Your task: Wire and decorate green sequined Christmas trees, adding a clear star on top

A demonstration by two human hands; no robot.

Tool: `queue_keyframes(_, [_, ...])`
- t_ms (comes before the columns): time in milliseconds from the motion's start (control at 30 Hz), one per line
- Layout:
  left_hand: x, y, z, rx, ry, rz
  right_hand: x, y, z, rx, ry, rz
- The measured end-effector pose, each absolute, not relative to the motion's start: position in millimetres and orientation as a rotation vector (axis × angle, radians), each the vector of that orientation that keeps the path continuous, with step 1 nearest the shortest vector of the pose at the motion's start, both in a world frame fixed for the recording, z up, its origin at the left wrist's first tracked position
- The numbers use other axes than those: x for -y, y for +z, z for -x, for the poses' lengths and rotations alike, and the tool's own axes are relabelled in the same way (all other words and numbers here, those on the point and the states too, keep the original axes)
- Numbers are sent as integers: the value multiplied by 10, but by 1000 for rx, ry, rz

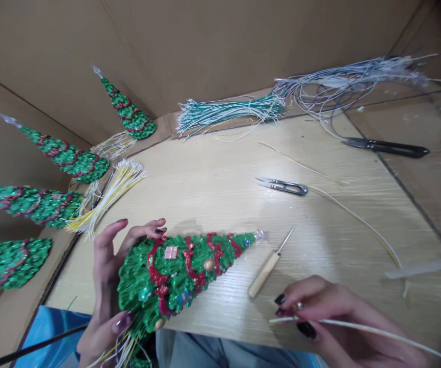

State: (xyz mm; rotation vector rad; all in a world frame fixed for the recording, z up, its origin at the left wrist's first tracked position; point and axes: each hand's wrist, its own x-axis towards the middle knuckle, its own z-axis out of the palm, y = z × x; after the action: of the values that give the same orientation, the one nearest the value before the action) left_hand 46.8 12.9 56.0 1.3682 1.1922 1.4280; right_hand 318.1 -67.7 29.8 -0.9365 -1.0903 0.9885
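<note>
My left hand grips the wide base of a green decorative Christmas tree with red garlands, small gifts and a clear tip. The tree lies tilted over the table, its tip toward the right. Thin white and yellow wires come out below its base. At the lower right, my right hand pinches a white wire between thumb and fingers, its short end pointing left. Between the tree's tip and my right hand lies an awl with a wooden handle.
Thread snips and loose wires lie mid-table; black snips lie farther right. Green-white wire bundles line the back. Several finished-looking trees and a yellow-white wire bundle stand or lie at the left by cardboard walls.
</note>
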Motion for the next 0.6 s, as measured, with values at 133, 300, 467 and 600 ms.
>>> queue_keyframes(133, [-106, 555, -501, -1155, 1386, -1351, 684, 281, -3179, 1077, 925, 1024])
queue_keyframes(300, [-60, 570, -587, -1149, 1416, -1337, 690, 245, -3172, 1094, 821, 1064])
queue_keyframes(467, [2, 568, -641, -1167, 1464, -1359, 677, 308, -3116, 1156, 746, 1153])
queue_keyframes(600, [75, 549, -678, -1162, 1511, -1489, 628, 403, -3019, 1234, 668, 1201])
